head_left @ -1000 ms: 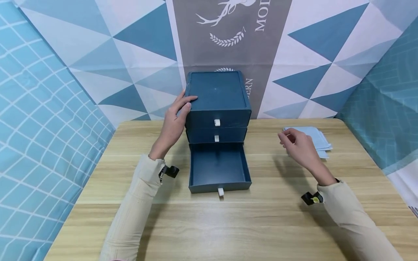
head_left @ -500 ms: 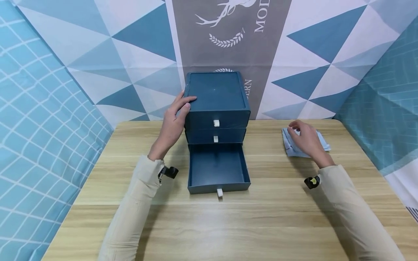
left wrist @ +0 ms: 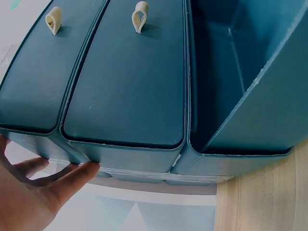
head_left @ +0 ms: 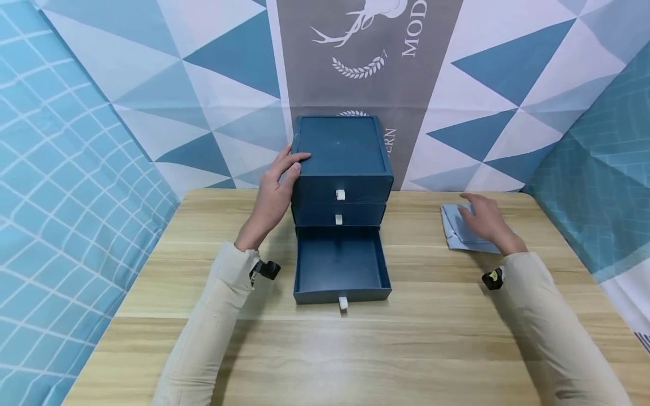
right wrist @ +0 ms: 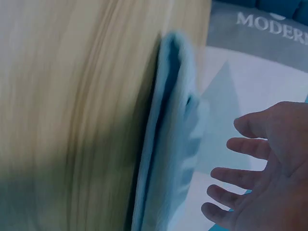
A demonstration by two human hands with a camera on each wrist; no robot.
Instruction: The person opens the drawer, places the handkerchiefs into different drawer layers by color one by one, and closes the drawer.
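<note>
A dark blue three-drawer cabinet stands at the back of the table, its bottom drawer pulled out with nothing inside. My left hand rests on the cabinet's upper left edge, fingers fairly straight; the left wrist view shows fingertips against the side wall. On the right lies a folded light blue cloth. Above it is my right hand, partly covering it. In the right wrist view its fingers are spread and apart from the cloth, holding nothing.
White loop tabs mark the drawer fronts. The wooden table meets a patterned backdrop behind the cabinet, with blue hangings at both sides.
My right hand has moved right from beside the cloth to above it, and its curled fingers have straightened. The cloth's visible outline has changed. My left hand has stayed on the cabinet.
</note>
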